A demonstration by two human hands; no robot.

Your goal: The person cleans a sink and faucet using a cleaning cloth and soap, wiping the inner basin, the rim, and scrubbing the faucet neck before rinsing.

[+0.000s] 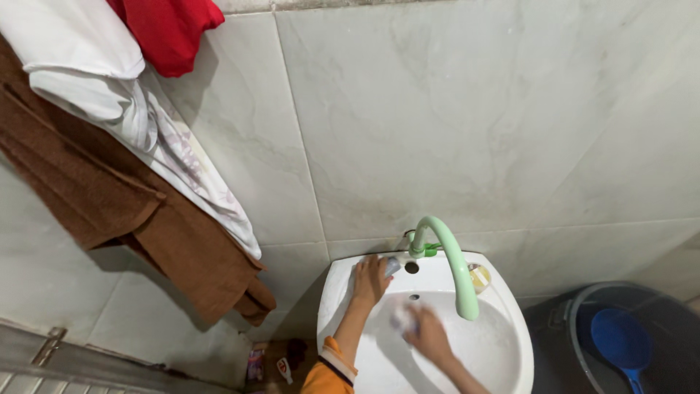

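The left hand (370,279) lay flat, fingers spread, on the sink (510,321) rim; the right hand (426,334) pinched a blurred pale cloth (402,318) inside the basin, probably soft, wet, slippery, best gripped bunched

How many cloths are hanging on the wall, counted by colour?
Red cloth: 1
White cloth: 1
Brown towel: 1
Total: 3, all hanging at upper left, away from the sink where the left hand and right hand are.
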